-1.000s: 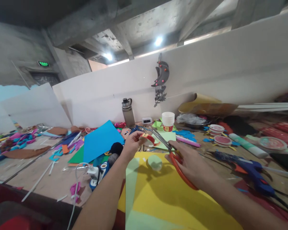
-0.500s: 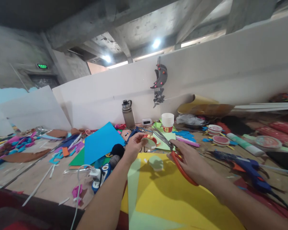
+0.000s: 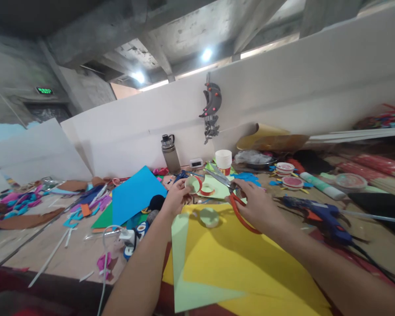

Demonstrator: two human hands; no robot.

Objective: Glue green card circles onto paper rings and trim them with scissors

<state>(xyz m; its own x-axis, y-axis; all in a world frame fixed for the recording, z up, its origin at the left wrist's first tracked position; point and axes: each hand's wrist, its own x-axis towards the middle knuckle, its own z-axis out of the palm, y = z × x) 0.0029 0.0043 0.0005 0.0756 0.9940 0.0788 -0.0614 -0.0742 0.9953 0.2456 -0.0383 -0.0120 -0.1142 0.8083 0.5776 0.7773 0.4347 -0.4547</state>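
My left hand (image 3: 177,196) pinches a small round piece with a red rim (image 3: 193,184), its pale face toward me. Orange-handled scissors (image 3: 238,213) are in my right hand (image 3: 252,199), their blades pointing up and to the left. Just right of the held piece, near the blades, is a red and white ring-like piece (image 3: 206,189); whether it touches the piece I cannot tell. Below my hands, a pale green disc (image 3: 210,217) lies on yellow sheets (image 3: 230,259), over a light green sheet (image 3: 181,281).
Behind stand a bottle (image 3: 170,153) and stacked paper cups (image 3: 223,161). Blue and green sheets (image 3: 134,193), a power strip (image 3: 128,252) and a white cable lie left. On the right are a blue glue gun (image 3: 319,215), round decorated pieces (image 3: 292,182) and a white-green tube (image 3: 322,186).
My left hand has turned the red-rimmed piece so its pale face shows. A red and white ring-like piece now shows apart from it. The whole view has shifted slightly.
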